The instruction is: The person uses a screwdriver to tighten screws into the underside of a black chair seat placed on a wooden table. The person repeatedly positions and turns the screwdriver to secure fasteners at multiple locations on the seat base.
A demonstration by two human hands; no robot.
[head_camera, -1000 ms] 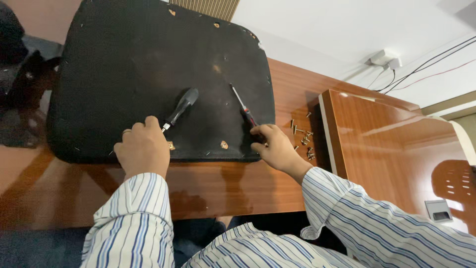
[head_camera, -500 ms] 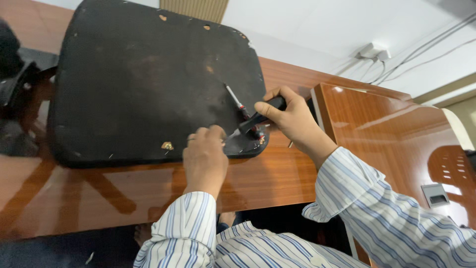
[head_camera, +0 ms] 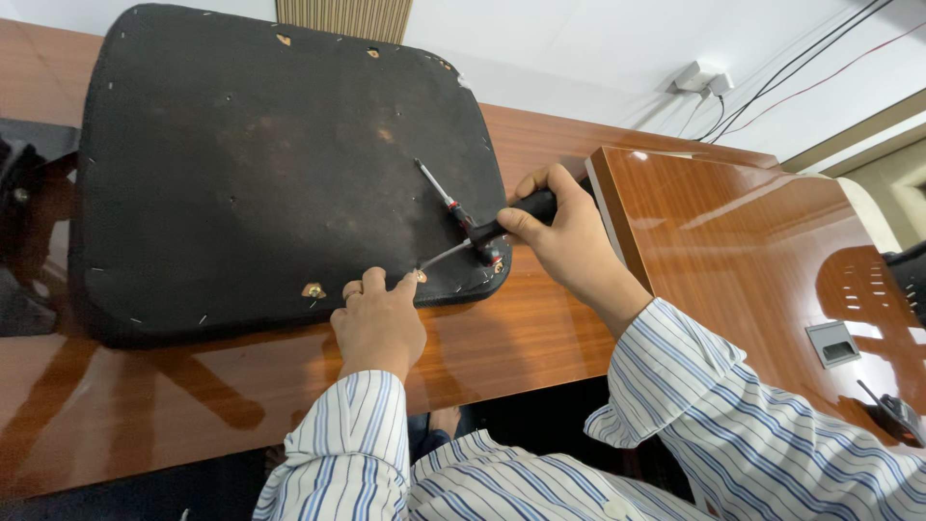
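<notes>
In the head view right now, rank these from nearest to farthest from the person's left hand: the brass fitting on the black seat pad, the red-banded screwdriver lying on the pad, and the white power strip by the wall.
From the left hand:
1. Brass fitting, just left of the fingers, on the black seat pad.
2. Red-banded screwdriver, up and right.
3. White power strip, far right, by the wall.
</notes>
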